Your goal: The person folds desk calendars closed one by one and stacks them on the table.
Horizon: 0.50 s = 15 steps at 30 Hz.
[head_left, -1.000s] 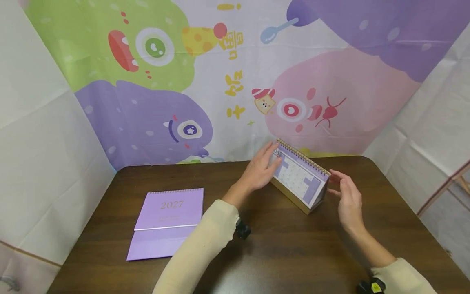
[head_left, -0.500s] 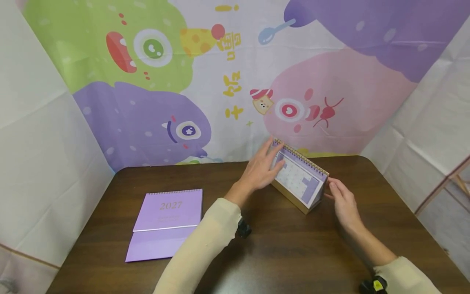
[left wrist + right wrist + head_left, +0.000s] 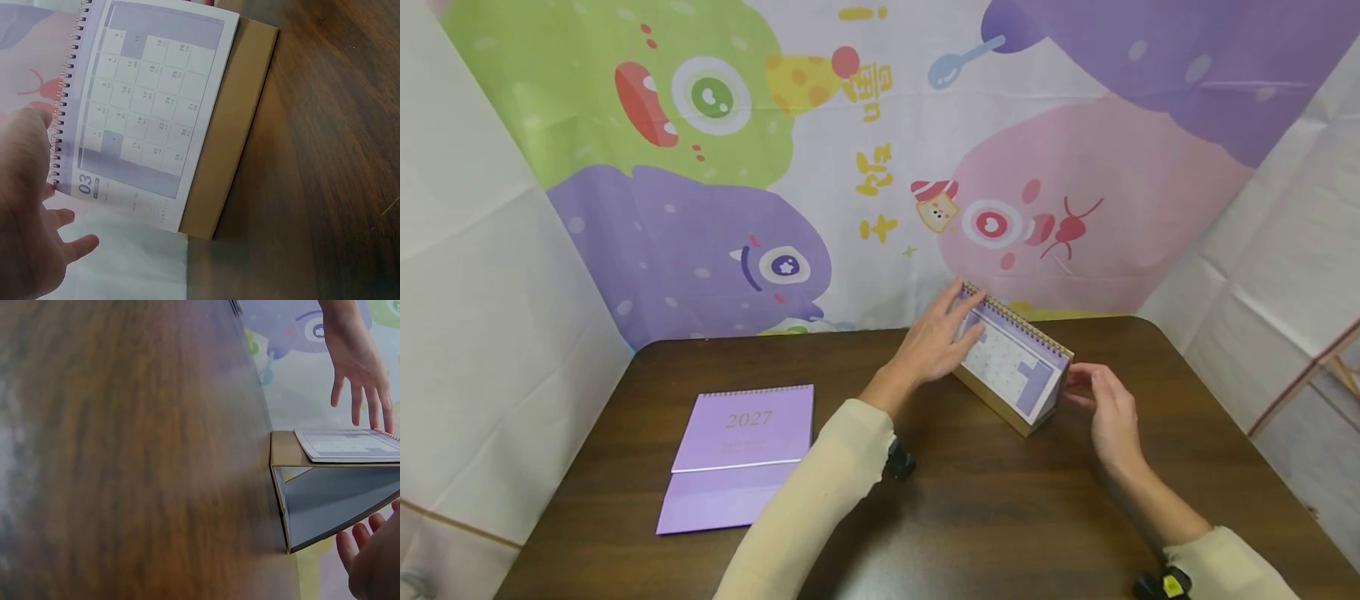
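Observation:
A desk calendar with a spiral top stands upright like a tent towards the back right, its March page facing forward. In the left wrist view the page shows "03" above a kraft-coloured base. My left hand has its fingers spread at the calendar's upper left corner, by the spiral binding. At the right end, my right hand reaches behind with loosely bent fingers. In the right wrist view its fingertips lie right at the rear panel, and the calendar's hollow inside shows.
A purple calendar marked 2027 lies at the left of the dark wooden table, partly behind the left sleeve. A cartoon-printed cloth hangs right behind the table, with white cloth walls on both sides.
My left hand has moved slightly up along the calendar's corner, and its fingers now lie over the spiral. The right hand's fingers have shifted a little lower behind the right end.

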{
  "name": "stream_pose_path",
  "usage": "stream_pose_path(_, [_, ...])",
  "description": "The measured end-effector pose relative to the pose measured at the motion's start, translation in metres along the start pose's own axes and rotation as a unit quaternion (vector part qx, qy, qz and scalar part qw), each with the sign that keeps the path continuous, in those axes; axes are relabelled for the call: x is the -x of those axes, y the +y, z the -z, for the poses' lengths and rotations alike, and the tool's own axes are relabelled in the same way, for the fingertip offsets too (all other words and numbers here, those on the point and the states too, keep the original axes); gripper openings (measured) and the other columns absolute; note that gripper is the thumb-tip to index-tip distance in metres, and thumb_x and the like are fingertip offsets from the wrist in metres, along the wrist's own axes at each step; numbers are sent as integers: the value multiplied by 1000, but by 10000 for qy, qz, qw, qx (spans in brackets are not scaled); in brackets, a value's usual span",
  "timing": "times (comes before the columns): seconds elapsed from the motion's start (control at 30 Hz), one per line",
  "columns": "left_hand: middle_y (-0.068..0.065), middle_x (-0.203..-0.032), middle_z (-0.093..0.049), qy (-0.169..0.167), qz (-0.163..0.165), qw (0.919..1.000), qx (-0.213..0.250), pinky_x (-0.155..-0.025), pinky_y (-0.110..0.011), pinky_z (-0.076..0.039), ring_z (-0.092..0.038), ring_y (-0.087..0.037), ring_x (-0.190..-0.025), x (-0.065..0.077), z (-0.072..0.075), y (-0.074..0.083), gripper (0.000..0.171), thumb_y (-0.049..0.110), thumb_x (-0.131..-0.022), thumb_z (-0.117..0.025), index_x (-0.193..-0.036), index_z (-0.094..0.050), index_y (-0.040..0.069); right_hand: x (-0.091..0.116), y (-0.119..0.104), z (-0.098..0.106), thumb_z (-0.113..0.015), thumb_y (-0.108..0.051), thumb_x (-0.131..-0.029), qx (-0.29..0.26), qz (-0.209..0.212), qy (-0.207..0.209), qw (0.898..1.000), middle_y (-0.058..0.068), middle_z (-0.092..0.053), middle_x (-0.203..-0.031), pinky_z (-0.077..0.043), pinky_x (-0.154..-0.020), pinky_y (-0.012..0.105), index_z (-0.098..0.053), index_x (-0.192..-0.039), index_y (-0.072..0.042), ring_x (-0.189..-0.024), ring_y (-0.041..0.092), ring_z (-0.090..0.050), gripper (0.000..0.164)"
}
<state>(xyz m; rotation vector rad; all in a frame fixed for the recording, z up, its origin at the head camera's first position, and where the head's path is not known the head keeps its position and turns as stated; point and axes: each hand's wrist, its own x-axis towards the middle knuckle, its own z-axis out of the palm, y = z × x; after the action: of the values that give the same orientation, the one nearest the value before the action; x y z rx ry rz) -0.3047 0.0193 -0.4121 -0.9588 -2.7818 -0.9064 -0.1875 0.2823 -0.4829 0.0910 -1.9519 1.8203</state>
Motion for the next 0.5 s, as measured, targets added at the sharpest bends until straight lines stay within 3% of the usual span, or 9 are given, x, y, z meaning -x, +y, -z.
stream_pose_path(0.17, [-13,-193,-12,-28,-15,10000,89,-141,-61,-31,-24,-39,-177,-1,0,-1,61,42,-119,-50,-177,-38,30,2,-2,-4,-40,-23,-123,-301,136,346,9989,-6,-76,-102,-65,-85,16,-73,-113,3,-95,5,-76,43])
stream_pose_path(0.5, [-12,-193,-9,-114,23,9999,106,-137,-66,-36,-32,-44,-173,-2,-1,-1,59,44,-120,-48,-177,-37,36,4,-1,-4,-40,-24,-123,-217,140,361,9990,-6,-74,-102,-65,-86,16,-73,-113,4,-99,6,-73,44])
